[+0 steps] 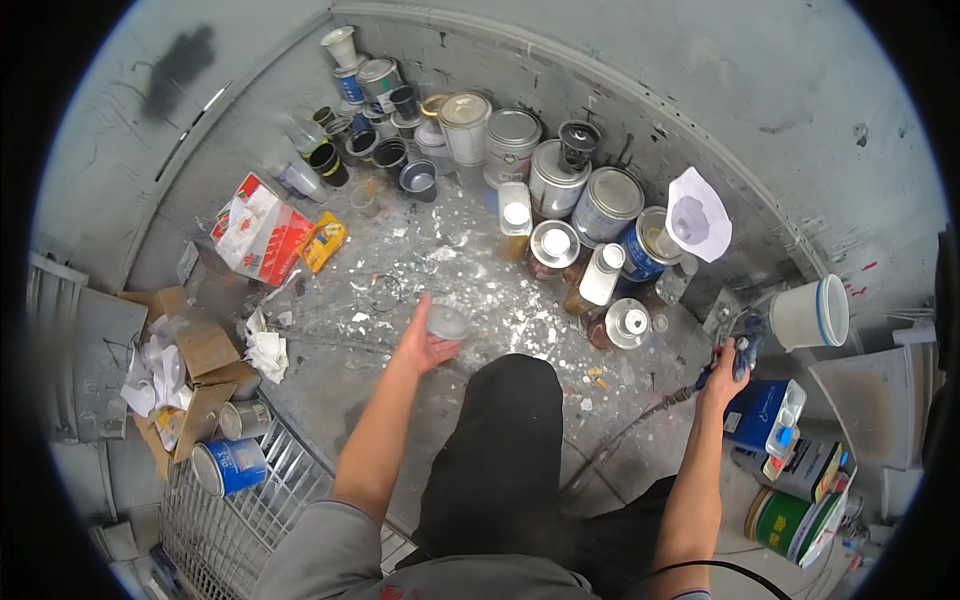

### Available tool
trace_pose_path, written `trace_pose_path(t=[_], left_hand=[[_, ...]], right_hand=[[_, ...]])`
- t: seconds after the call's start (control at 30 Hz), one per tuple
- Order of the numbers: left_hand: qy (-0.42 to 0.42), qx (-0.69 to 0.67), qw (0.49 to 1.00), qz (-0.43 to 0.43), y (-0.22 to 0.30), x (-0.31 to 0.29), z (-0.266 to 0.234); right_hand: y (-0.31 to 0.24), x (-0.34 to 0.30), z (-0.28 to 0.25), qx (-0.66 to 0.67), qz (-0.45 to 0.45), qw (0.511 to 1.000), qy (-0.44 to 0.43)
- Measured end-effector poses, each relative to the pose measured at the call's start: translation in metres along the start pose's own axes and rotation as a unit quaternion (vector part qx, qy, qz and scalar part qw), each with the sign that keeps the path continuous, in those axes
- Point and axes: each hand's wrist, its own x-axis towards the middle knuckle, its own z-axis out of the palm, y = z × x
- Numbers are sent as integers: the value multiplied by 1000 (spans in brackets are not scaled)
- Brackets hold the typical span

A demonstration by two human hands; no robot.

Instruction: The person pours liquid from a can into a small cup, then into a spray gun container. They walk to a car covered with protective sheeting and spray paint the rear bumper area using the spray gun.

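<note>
My left hand point(425, 345) is around a small round translucent grey lid point(447, 322), above the paint-spotted floor. Over at the right, my right hand point(727, 375) is closed on the grip of a spray gun point(742, 343) with blue parts. A dark hose point(640, 412) runs from near that hand toward the lower middle. Just beyond the gun is a white cup point(797, 314) with a blue band at its rim, tipped sideways. Whether the cup is joined to the gun I cannot tell.
Paint cans point(608, 205), bottles point(600, 275) and dark cups point(390, 153) line the wall. A paper strainer point(698, 215) sits on top at right. A red-and-white bag point(262, 232), a cardboard box point(190, 335) and a wire rack point(240, 500) lie left; blue tins point(765, 412) stand right.
</note>
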Motion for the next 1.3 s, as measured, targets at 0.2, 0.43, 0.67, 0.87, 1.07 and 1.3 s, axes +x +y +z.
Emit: trace_pose_path(t=[0.2, 0.43, 0.67, 0.87, 1.07, 1.3], left_hand=[[-189, -122, 968, 109, 8, -89, 75], [-344, -180, 906, 168, 0, -212, 182], [-468, -131, 845, 224, 12, -383, 285], [-487, -77, 832, 255, 44, -538, 356], [-443, 303, 658, 528, 59, -663, 422], [-456, 562, 381, 576, 88, -806, 485]], right_hand=[[5, -15, -20, -2, -6, 1000, 19], [-15, -91, -41, -69, -154, 985, 25], [-127, -179, -78, -90, -228, 961, -125], [-287, -198, -91, -50, -194, 968, -149], [-417, -223, -128, -80, -90, 976, -183], [-568, -263, -161, -118, -49, 979, -159]])
